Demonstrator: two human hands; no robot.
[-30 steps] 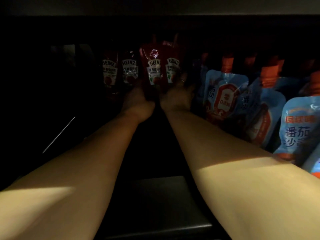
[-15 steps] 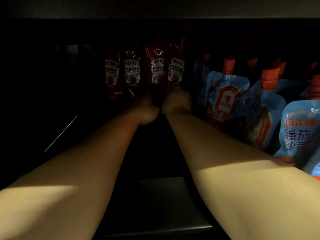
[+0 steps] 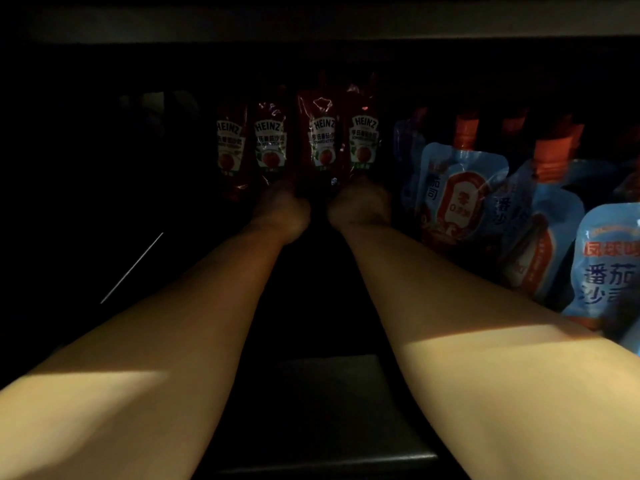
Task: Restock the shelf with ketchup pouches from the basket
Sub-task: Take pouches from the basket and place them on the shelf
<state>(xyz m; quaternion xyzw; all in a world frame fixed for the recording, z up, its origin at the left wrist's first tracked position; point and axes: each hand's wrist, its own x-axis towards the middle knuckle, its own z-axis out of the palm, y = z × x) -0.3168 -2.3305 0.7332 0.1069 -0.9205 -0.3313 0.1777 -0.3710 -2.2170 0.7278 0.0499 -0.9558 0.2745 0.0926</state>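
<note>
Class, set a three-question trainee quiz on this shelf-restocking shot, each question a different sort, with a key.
1. True or false: four red Heinz pouches stand upright in a row at the back of the shelf.
2. The blue pouches are: A) left of the red ones, B) right of them, C) behind them.
3. Fill in: the left hand and right hand are both at the ____ of the red pouches.

Key: 1 true; 2 B; 3 base.
</note>
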